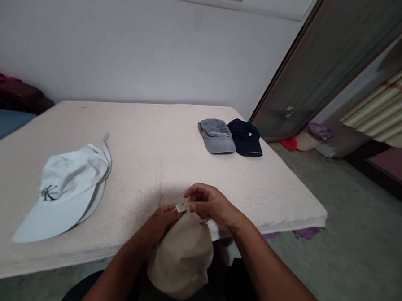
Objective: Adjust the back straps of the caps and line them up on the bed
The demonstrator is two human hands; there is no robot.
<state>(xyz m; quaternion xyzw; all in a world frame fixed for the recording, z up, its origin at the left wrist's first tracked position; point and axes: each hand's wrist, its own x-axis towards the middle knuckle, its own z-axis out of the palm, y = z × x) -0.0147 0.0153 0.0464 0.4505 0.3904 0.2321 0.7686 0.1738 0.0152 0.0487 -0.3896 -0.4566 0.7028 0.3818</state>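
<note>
A beige cap (181,257) hangs between my two hands at the near edge of the bed, its rounded crown toward me. My left hand (162,222) is closed on the cap's far edge, beside a small white tag (180,208). With thumb and fingers bent together, my right hand (212,204) pinches the same edge just right of the tag. Exactly what part lies between the right fingertips is hard to make out. To the left lies a white cap (72,175) with a dark letter logo and a loose strap at its back.
A grey cap (216,134) and a navy cap (243,137) lie side by side at the bed's far right. The bed (146,126) has a pale textured cover and meets a white wall (142,50). Right of it are a grey floor (300,176) and a curtain (383,105).
</note>
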